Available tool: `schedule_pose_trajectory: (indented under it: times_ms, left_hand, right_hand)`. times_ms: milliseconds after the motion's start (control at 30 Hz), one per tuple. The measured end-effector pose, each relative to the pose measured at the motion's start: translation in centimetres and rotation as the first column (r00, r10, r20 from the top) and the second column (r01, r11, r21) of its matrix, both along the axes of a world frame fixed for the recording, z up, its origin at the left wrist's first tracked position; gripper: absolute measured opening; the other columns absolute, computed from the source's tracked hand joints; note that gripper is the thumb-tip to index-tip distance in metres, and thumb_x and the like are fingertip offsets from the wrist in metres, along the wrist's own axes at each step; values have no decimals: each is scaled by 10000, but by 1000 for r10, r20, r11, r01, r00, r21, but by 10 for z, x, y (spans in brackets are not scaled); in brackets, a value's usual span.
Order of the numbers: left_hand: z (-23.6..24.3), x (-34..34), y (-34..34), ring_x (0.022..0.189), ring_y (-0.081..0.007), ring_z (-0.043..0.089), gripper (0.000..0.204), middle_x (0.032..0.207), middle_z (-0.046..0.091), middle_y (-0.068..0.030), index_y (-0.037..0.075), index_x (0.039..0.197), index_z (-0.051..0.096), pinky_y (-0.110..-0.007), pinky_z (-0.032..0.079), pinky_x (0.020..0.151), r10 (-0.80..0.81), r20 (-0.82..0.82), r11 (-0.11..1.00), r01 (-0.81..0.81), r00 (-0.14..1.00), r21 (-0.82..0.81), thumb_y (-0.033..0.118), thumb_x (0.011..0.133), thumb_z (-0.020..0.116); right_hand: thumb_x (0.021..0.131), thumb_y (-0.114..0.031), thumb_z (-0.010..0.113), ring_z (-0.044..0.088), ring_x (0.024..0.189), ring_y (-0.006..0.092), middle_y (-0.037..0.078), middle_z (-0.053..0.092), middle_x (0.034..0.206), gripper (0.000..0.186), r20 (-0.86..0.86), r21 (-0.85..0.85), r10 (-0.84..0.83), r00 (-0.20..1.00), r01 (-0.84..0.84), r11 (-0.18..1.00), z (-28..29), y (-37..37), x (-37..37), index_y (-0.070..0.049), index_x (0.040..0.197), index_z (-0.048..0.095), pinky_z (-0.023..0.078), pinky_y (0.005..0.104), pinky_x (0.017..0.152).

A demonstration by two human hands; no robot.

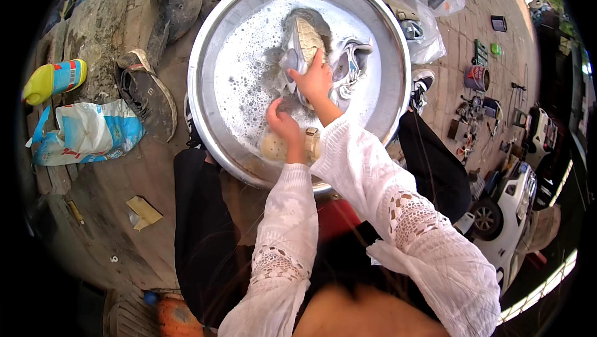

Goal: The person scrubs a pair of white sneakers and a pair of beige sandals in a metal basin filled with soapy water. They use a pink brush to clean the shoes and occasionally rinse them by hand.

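Note:
A large steel basin [202, 75] holds foamy water between my legs. In it lies a grey-white sneaker [306, 33], with its pale ridged sole facing up. My right hand [316, 82] grips this sneaker, thumb on one side and a finger stretched along the sole. The mate, another grey-white sneaker [351, 66], lies in the suds just to the right. My left hand [285, 126] is loosely curved over the foam at the near end of the gripped sneaker, with nothing visible in it. Below that hand, a beige perforated clog [272, 148] sits at the basin's near side, partly hidden by my wrist.
Left of the basin are a dark worn shoe [146, 94], a yellow bottle [40, 85] and a blue-white plastic packet [93, 131]. A dirty boot [177, 4] stands at the far left. Clear plastic bags [426, 32] lie at right, with a small bucket [476, 78] and parked cars beyond.

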State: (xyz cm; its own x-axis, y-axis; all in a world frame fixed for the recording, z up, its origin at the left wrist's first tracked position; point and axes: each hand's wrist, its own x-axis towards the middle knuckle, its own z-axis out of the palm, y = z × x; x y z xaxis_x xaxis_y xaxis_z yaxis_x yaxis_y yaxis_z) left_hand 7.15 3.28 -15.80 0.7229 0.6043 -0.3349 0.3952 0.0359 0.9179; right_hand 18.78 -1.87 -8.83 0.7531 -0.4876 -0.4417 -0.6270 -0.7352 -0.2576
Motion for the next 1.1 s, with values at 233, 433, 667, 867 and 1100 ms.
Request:
schedule_pose_trajectory:
  times_ms: [233,433,667,867,1100]
  left_hand:
    - [-18,18,12,808,-263,542,222,938,579,-153,-55,968,532,-370,431,754,113,-327,990,-78,938,118,58,777,550]
    - [-37,21,21,799,-389,570,235,893,589,-260,-92,928,560,-437,445,750,104,-327,991,-125,939,-42,70,758,568]
    - [1,35,31,789,-145,572,151,886,631,-52,24,949,622,-283,454,717,-30,-233,955,-40,972,-293,121,838,588]
    - [130,44,0,1074,-158,487,521,1189,518,-85,69,1263,458,-294,400,887,-245,170,843,297,954,-448,284,839,671]
    - [257,76,-5,1159,-200,475,566,1291,477,-108,3,1344,347,-321,392,961,-281,514,748,521,810,-411,290,917,582]
  right_hand:
    - [722,-365,726,382,1149,401,245,399,1244,1002,133,-172,7,991,16,985,-23,-18,-10,-141,1469,97,295,537,937]
    - [709,-359,740,384,1111,406,232,396,1214,1009,78,-117,158,984,-148,982,-23,-19,-27,-138,1468,113,307,538,907]
    - [665,-179,791,317,1293,368,268,307,1390,1013,546,457,-112,830,-183,871,-3,-69,-40,81,1406,151,250,387,1081]
    - [614,-207,818,366,1244,362,233,358,1334,1070,707,237,57,705,-312,920,103,-81,-58,22,1426,159,295,432,1036]
    - [666,-299,773,427,1147,350,188,457,1240,1051,788,25,228,572,-400,916,216,-55,-73,-5,1441,126,323,460,969]
